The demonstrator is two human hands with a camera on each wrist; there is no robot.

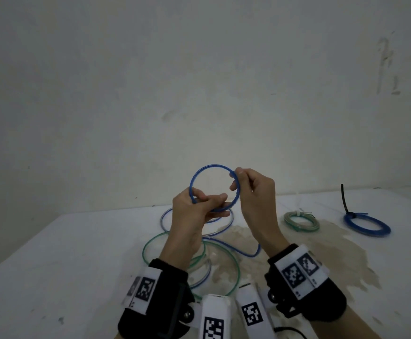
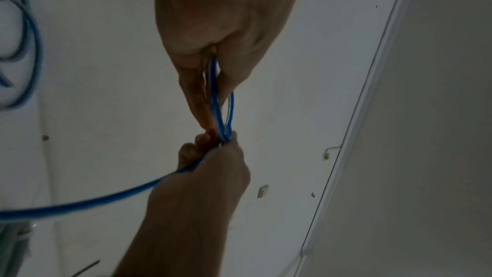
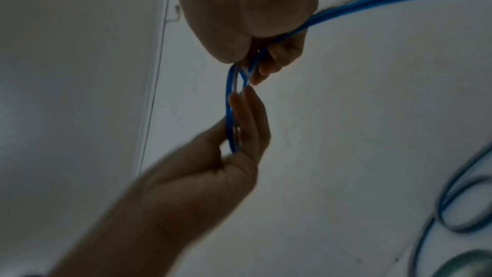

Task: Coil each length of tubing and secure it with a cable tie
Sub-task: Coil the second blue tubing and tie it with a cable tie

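A loop of blue tubing [image 1: 211, 165] is held up above the white table [image 1: 52, 265]. My left hand [image 1: 200, 201] pinches the loop's lower left between thumb and fingers. My right hand [image 1: 236, 179] pinches its right side. In the left wrist view my left hand [image 2: 213, 92] grips the stacked blue turns [image 2: 217, 108], and my right hand [image 2: 213, 155] meets them from below. In the right wrist view the loop [image 3: 228, 113] runs between my right hand [image 3: 253, 66] and my left hand [image 3: 239, 125]. The tubing's loose tail [image 1: 236, 251] trails down onto the table.
Loose green tubing [image 1: 143, 252] lies tangled under my wrists. At the right lie a tied green coil [image 1: 301, 221] and a blue coil [image 1: 366, 225] with a black cable tie [image 1: 345, 199] sticking up. A pale wall stands behind the table.
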